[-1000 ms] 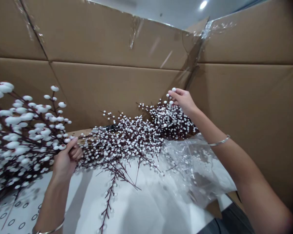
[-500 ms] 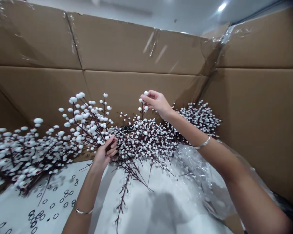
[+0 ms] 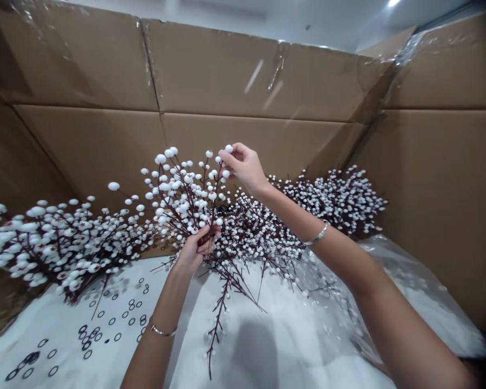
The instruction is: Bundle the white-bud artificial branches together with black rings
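My left hand (image 3: 195,250) grips the lower stems of an artificial white berry spray (image 3: 185,194) with dark red-brown twigs. My right hand (image 3: 243,169) pinches a twig tip at the top of that spray, with a white berry just above my fingers. A larger berry bundle (image 3: 65,246) lies to the left of my left hand. Another tangled spray (image 3: 259,237) lies beneath my right forearm, and a dense bunch (image 3: 336,202) sits behind it. The stems' lower ends are hidden in the pile.
Tall cardboard box walls (image 3: 235,81) rise behind and on both sides. Below lies a white sheet (image 3: 105,329) printed with small black rings. Clear plastic wrap (image 3: 392,259) spreads at the right, under the sprays. A thin silver bangle circles each wrist.
My left hand has moved right toward my right hand, and the held spray now stands upright between them. The view has shifted, so the box walls and bundles sit further right.
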Demonstrator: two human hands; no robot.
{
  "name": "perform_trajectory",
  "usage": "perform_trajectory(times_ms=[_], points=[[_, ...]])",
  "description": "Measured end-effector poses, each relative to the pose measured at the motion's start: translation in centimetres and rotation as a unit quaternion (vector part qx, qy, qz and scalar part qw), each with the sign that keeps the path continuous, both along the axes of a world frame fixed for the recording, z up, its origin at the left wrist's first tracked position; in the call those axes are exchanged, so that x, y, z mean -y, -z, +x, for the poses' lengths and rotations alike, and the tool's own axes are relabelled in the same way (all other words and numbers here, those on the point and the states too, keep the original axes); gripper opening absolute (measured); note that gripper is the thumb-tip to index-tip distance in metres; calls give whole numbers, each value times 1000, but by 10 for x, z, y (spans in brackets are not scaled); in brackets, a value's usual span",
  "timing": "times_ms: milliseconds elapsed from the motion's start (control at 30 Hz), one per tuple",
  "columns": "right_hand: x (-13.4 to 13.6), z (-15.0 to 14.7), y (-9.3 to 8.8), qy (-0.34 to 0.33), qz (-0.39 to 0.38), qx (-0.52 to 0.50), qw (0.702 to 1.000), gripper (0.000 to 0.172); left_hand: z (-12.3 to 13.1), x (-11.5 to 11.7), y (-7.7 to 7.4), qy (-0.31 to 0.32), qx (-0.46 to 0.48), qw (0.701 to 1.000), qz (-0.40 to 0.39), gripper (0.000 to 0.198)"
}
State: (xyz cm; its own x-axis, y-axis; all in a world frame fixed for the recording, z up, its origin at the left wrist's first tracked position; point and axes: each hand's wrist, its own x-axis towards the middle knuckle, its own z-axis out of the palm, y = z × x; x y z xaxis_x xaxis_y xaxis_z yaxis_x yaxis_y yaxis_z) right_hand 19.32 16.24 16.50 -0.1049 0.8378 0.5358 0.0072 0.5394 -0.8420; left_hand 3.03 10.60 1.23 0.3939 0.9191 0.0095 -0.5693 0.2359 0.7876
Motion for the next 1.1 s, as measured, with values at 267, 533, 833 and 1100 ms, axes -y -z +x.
perform_trajectory(times_ms=[267,533,833,1100], points=[[-8,-10,12,53,59,7,997,36,-5,1,-5,19,82,995,-52,26],[-7,-7,12,76,43,58,995,39,-13,-4,-4,38,84,995,-41,26],[-1,-3,6,104,117,84,984,34,-23,-2,-3,65,77,995,-25,28],[14,-6,-1,123,142,152,970,26,-23,-1,2,95,28,995,-2,26]])
